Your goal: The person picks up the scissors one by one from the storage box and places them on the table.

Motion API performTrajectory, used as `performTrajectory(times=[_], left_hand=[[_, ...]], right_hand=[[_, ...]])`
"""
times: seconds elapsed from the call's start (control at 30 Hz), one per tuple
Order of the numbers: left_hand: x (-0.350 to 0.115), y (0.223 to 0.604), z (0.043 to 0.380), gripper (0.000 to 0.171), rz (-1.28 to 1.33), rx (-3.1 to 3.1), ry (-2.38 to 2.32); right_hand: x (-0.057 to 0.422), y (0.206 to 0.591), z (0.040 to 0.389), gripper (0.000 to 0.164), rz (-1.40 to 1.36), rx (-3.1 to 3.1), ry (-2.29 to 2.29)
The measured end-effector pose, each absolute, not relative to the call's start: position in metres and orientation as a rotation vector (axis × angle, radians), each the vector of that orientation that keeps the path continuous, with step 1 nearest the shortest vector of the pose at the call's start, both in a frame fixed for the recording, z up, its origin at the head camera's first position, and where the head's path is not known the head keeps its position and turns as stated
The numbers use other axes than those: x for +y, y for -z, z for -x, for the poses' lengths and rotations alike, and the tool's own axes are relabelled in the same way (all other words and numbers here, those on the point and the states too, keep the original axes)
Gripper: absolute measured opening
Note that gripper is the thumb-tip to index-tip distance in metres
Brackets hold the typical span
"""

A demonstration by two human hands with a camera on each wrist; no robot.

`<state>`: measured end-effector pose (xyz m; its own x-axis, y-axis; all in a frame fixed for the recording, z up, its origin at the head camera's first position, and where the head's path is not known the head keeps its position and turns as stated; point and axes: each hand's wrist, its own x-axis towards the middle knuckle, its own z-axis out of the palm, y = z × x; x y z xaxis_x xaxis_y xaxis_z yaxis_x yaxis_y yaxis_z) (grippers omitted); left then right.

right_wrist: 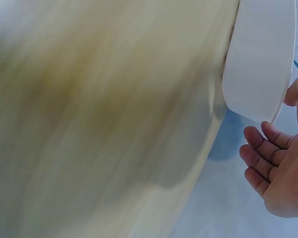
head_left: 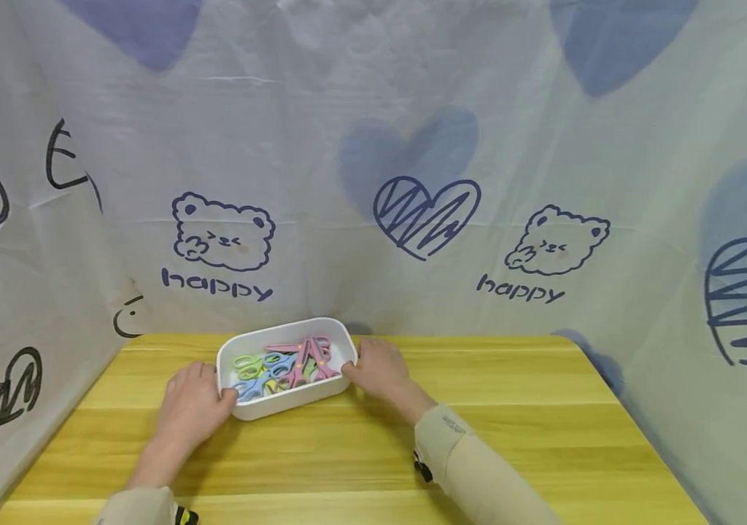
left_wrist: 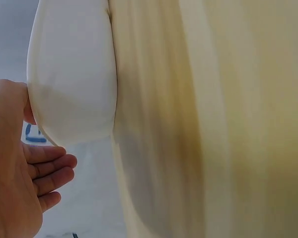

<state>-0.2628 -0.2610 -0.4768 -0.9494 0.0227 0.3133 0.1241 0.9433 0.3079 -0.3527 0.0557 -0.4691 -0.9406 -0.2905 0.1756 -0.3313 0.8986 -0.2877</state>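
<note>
- Nearest, two pale sleeves (head_left: 488, 470) reached forward over the wood-grain counter (head_left: 347, 459); judging by that reach, the work was at its handling stage, with both ends of the load secured and the release not yet done.
- The left hand (head_left: 192, 401) gripped the near left corner of the white bin (head_left: 295, 399): its thumb bent over the rim, the forefinger at the outside, a narrow pinch on the wall. Its other fingers curled loosely beyond the end.
- The bin sat at the counter's far side, slightly askew, its right end farther off than its left. Whether its base rested fully on the wood or was a little raised, I could not tell.
- The right hand (head_left: 378, 366) held the opposite end in much the same way, thumb on the rim and fingers bent along the outside, the gap between them small.
- Inside the bin lay a jumble of pink scissors (head_left: 301, 363), blue scissors (head_left: 287, 363) and green scissors (head_left: 254, 364); the filling looked done, and only the bin's final placing seemed left.
- Farthest back hung a printed cloth (head_left: 321, 168).
</note>
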Motion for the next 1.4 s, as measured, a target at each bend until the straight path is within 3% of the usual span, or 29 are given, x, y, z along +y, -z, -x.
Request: performTrajectory(times=[1.03,1.4], left_hand=[[-0.169,0.477,0.323,0.057,0.344,-2.808,0.426],[-0.144,0.480,0.336,0.049,0.416,-2.781,0.398]], right_hand=[[0.161,0.470,0.338,0.029,-0.217,-2.901,-0.559],[0.185,0.475,0.329,0.029,-0.178,-2.859,-0.565]])
